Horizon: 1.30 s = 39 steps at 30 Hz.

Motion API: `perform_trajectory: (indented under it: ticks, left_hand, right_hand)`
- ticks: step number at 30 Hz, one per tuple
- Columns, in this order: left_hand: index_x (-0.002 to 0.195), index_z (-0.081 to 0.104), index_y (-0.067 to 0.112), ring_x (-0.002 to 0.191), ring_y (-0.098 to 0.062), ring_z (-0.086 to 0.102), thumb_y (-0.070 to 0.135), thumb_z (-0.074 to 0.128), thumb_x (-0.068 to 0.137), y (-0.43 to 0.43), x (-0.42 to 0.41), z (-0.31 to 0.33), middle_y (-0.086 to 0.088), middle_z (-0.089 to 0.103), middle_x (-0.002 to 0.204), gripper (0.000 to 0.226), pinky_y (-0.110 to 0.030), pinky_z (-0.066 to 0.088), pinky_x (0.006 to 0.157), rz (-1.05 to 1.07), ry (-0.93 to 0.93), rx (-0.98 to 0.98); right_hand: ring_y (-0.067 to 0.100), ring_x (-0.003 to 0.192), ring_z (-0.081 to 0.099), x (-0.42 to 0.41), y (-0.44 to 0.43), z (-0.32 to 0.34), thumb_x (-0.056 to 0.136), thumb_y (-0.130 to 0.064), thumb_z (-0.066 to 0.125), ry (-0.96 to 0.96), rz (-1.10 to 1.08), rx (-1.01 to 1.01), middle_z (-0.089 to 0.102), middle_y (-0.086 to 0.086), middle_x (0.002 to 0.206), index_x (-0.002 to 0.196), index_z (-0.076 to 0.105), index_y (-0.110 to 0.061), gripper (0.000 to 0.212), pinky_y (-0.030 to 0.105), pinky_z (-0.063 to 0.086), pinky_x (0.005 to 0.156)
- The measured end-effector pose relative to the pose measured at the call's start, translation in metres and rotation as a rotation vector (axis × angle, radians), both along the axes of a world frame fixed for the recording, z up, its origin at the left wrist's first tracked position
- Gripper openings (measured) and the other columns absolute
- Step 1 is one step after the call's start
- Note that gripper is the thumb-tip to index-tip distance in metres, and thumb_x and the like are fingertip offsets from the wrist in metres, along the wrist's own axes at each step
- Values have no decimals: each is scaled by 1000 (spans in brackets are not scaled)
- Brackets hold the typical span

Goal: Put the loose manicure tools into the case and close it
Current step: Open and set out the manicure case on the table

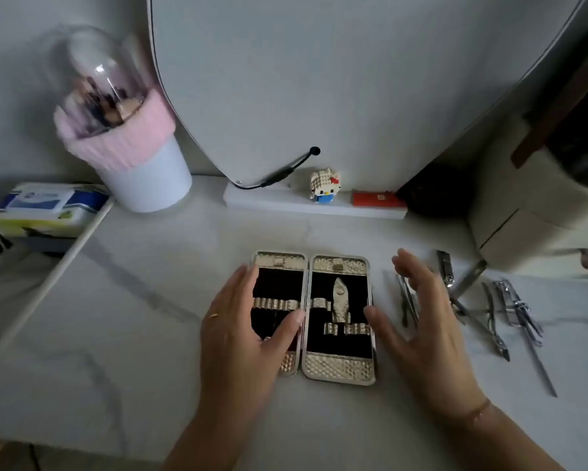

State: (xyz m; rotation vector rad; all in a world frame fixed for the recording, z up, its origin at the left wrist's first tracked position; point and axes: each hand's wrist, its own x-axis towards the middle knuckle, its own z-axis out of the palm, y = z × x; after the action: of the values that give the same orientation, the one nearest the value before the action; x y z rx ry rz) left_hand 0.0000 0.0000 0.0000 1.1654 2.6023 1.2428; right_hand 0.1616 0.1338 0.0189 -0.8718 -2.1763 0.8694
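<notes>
A silver-rimmed, gold-textured manicure case [339,317] with black lining is seen lying open and flat on the pale marbled counter [143,334], both halves facing up. Its elastic holding loops appear empty; no tool is seated in either half.

The left hand [241,331] is laid flat on the left half of the case, fingers spread, nothing pinched. The right hand [421,321] is held just beside the right edge of the case, palm turned inward, fingers spread and empty; whether its thumb touches the rim cannot be told.

The loose steel manicure tools [489,300] are scattered on the counter to the right of the case, partly behind the right hand: slim tweezers-like pieces [404,300] nearest, then a folded nail clipper [444,263], a cuticle nipper [494,324] and a long thin file [537,358], several of them crossed or touching.

Risks judged from this state:
- Overlapping tools may be dragged together when one is lifted, and a neighbour may be knocked toward the counter's edge.
- Pointed tips may prick the fingers if gripped blind behind the palm.
- A tool pushed under the wrong loop, or left proud of the lining, may stop the case from shutting.
- The unweighted right half may slide or tip if a tool is pressed in without support.
</notes>
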Motion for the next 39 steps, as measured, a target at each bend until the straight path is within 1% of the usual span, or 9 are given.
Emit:
perform_trajectory:
  ticks: [3,8,10,15,23,26,32,36,39]
  left_hand:
    - [139,42,24,136,-11,35,72,44,70,-4,5,0,5,42,146,84,-42,32,111,-20,-77,2]
    - [142,39,21,143,-15,20,80,25,64,-6,11,-2,6,31,152,98,-38,17,117,-138,78,-187]
    - [144,35,23,144,-16,15,81,23,64,-7,14,0,7,26,155,99,-33,13,117,-149,95,-253]
    - [147,28,23,145,-17,11,65,43,86,-9,24,1,7,20,157,76,-32,11,117,-124,114,-320]
    - [147,27,21,146,-18,8,64,40,87,0,48,-5,7,18,157,75,-32,10,118,-73,99,-335]
    - [148,26,20,146,-19,8,63,40,87,7,60,-7,5,18,158,76,-33,9,118,-66,105,-332]
    - [139,38,25,137,-22,26,80,26,75,10,62,-6,3,34,148,86,-39,21,110,-25,201,-378]
    - [112,58,26,121,-23,38,65,45,84,19,43,10,1,48,122,50,-39,27,98,56,155,-282]
    - [110,60,23,122,-24,40,53,52,87,40,16,20,-1,51,123,39,-38,30,100,28,104,-157]
  right_hand:
    - [-6,113,42,11,0,4,79,-38,63,-5,-17,44,45,-20,124,132,43,-30,57,0,30,90]
    - [8,117,45,37,3,7,81,-30,67,-159,67,160,47,-15,124,132,48,-23,55,31,43,97]
    - [14,128,42,45,8,0,83,-31,66,-232,103,195,50,-7,134,132,50,-22,52,37,39,107]
    - [18,132,41,56,18,-11,88,-32,59,-367,169,291,51,0,137,127,57,-17,41,37,27,114]
    - [18,126,48,80,39,-12,89,-19,59,-362,90,305,55,0,134,117,65,-15,29,24,31,104]
    - [20,122,52,85,45,-11,86,-12,61,-327,55,264,60,1,128,109,70,-13,25,29,34,103]
    - [15,111,44,73,41,-6,79,-48,64,-387,-10,335,58,-9,110,94,71,-27,27,32,26,90]
    - [17,111,42,65,44,3,76,-50,66,-467,-26,288,54,-5,105,86,69,-28,25,33,25,89]
    - [17,112,43,63,49,6,77,-45,67,-552,-31,241,57,-6,101,83,69,-29,17,33,25,89]
